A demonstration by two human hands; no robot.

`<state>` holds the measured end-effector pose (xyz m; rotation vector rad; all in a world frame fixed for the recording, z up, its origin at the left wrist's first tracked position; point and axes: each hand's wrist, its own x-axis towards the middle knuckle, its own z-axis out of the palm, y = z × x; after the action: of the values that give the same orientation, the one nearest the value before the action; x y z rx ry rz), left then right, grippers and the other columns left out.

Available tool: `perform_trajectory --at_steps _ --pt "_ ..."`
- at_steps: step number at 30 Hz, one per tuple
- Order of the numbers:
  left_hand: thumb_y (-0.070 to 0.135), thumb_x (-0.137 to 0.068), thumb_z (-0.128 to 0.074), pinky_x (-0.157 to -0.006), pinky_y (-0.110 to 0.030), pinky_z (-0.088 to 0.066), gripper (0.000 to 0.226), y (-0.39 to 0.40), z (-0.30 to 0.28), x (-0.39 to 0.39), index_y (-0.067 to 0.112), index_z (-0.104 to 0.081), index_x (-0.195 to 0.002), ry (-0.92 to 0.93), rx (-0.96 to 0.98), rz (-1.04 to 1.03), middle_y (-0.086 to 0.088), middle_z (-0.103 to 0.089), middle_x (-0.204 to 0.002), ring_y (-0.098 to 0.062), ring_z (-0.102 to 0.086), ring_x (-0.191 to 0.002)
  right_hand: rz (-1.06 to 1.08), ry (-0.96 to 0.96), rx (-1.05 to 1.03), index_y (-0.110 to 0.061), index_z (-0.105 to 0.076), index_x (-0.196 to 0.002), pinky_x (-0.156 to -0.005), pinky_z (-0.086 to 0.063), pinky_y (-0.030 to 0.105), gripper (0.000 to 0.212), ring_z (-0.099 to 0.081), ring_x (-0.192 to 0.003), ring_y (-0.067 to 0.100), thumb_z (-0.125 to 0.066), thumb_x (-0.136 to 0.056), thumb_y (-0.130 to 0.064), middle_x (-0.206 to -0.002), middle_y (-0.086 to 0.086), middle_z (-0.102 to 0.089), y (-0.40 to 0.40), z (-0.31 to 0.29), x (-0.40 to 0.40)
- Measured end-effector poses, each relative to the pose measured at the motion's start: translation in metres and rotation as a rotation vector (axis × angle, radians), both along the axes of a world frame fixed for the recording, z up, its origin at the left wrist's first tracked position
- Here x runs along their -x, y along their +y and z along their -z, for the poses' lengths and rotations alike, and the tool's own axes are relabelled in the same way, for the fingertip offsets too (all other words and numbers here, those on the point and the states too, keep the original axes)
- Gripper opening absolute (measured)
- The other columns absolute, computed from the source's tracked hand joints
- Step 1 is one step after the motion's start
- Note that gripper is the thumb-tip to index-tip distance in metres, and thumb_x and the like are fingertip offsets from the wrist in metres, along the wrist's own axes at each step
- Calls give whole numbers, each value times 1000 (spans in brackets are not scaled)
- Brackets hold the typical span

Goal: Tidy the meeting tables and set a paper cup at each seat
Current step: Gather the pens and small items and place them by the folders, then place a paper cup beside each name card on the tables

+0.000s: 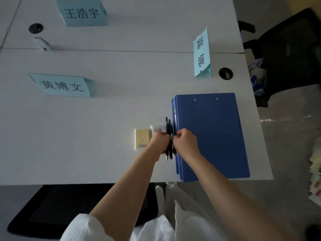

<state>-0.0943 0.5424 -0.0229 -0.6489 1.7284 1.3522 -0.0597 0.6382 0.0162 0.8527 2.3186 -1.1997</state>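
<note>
A bundle of several black pens stands between my two hands on the white meeting table. My left hand wraps around the bundle from the left. My right hand pinches it from the right. A stack of blue folders lies just right of the pens, close to the table's front edge. A yellow sticky-note pad and a small clear packet lie left of my left hand. A sleeve of paper cups rests on the chair at the right.
Three light-blue name cards stand on the table: front left, back left, right. Two cable holes and a small white device sit on top. Black chairs stand at front and right.
</note>
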Motion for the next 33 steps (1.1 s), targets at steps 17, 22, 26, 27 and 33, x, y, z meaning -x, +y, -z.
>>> perform_trajectory --at_steps 17,22,26,27,33 --pt "0 -91 -49 -59 -29 -49 18 72 -41 -54 11 -64 -88 313 81 -67 -7 -65 -74 -19 -60 -58 130 71 175 -19 -63 -92 -82 -57 41 14 -66 -88 21 -49 -91 -18 -94 3 -69 150 -7 -72" --pt "1 -90 -49 -66 -32 -53 24 168 -44 -108 18 -63 -80 340 72 -121 -7 -68 -76 -19 -62 -60 121 26 199 -24 -60 -77 -79 -54 44 15 -65 -77 24 -53 -88 -17 -79 4 -68 251 5 -105" --pt "2 -92 -48 -65 -33 -53 24 242 -39 -151 19 -62 -80 278 37 -135 -7 -68 -78 -18 -63 -61 94 20 177 -20 -56 -70 -67 -46 36 23 -59 -69 25 -51 -91 -9 -69 6 -63 313 9 -124" --pt "2 -92 -48 -64 -33 -53 24 256 -37 -158 18 -62 -82 271 24 -119 -7 -69 -80 -18 -63 -62 92 21 179 -19 -55 -70 -65 -44 34 25 -57 -67 24 -50 -91 -7 -68 7 -61 324 9 -125" --pt "1 -91 -45 -72 -35 -56 25 302 -33 -161 18 -63 -87 211 29 -113 -2 -68 -79 -16 -64 -66 91 13 197 -16 -55 -74 -53 -43 27 25 -52 -58 19 -45 -94 -4 -69 8 -59 375 9 -121"
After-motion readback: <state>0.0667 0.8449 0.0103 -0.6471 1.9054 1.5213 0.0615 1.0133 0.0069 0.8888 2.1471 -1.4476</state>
